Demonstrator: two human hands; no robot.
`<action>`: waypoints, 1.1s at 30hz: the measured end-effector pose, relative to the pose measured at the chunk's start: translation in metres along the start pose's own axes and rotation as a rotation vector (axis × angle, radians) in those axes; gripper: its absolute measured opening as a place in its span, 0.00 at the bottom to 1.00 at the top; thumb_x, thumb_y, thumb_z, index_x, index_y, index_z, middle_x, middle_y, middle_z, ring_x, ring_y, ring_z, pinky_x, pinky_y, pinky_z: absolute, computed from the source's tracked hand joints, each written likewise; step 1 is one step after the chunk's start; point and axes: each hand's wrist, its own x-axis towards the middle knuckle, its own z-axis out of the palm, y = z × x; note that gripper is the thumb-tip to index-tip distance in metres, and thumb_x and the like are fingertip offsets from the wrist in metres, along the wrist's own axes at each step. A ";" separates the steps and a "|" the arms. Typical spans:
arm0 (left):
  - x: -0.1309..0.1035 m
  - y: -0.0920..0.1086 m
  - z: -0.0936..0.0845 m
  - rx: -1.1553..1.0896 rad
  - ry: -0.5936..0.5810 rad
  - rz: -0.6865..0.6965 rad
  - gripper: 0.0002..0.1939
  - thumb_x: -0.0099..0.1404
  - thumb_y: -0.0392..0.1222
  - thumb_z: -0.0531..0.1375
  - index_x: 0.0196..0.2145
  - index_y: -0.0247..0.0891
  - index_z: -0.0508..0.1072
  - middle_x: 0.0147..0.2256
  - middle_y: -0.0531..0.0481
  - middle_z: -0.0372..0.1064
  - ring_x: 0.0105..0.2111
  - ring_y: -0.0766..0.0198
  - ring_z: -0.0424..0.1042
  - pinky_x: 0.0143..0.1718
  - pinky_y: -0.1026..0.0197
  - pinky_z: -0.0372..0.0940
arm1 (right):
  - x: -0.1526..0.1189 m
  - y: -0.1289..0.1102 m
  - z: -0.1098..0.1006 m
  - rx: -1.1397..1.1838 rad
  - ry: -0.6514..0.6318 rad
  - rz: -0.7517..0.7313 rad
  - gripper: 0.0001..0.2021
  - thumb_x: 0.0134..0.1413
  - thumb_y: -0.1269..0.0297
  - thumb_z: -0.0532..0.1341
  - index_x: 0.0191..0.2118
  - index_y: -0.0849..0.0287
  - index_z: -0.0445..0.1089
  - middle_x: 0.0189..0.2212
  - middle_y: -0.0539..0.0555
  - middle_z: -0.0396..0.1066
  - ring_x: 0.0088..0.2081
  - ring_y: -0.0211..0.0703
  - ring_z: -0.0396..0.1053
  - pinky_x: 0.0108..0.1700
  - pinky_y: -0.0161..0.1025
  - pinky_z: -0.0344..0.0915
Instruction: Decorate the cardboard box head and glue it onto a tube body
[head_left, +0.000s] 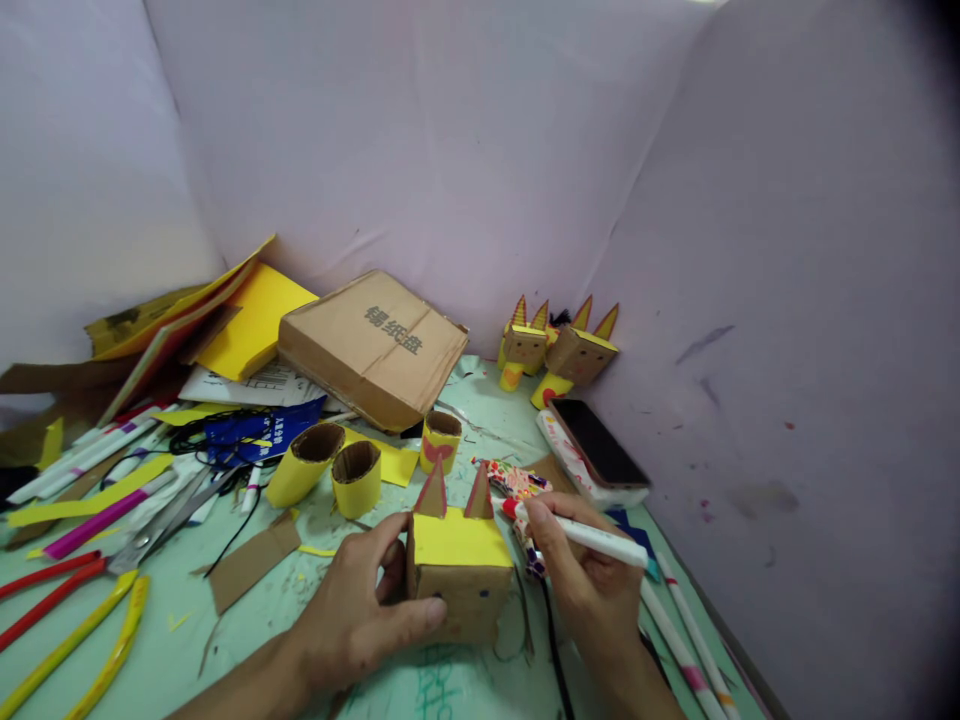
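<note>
A small cardboard box head (461, 585) with a yellow paper top and two dark eye dots stands in front of me. Two pointed cardboard ears (433, 492) edged in red rise from its back edge. My left hand (375, 600) grips the box by its left side, thumb on the front face. In my right hand (592, 570) is a red marker (600, 540) with a white barrel, its tip at the right ear. Behind the box stands a yellow-wrapped cardboard tube (440, 440) with a red shape drawn on it.
Yellow tubes (356, 480), scissors (142, 545) and several markers lie left. A cardboard carton (375, 350) leans behind. Finished eared figures (577, 355) stand at the back right, near a phone (600, 445) on a white packet. Fabric walls (450, 150) enclose the table.
</note>
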 end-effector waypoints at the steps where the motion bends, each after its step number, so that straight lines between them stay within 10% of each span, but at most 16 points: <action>1: 0.000 0.000 0.000 0.008 0.004 0.001 0.29 0.50 0.59 0.62 0.44 0.38 0.71 0.28 0.50 0.71 0.39 0.49 0.70 0.33 0.58 0.69 | 0.000 0.000 0.000 0.000 0.000 0.005 0.08 0.57 0.65 0.62 0.28 0.57 0.74 0.21 0.48 0.69 0.22 0.37 0.65 0.24 0.34 0.60; 33: -0.003 -0.001 -0.002 -0.018 -0.001 -0.021 0.27 0.50 0.54 0.63 0.45 0.38 0.72 0.30 0.48 0.74 0.38 0.48 0.72 0.33 0.58 0.69 | -0.002 0.005 -0.008 -0.021 -0.012 0.061 0.11 0.58 0.62 0.62 0.26 0.58 0.73 0.20 0.49 0.71 0.22 0.38 0.67 0.22 0.33 0.60</action>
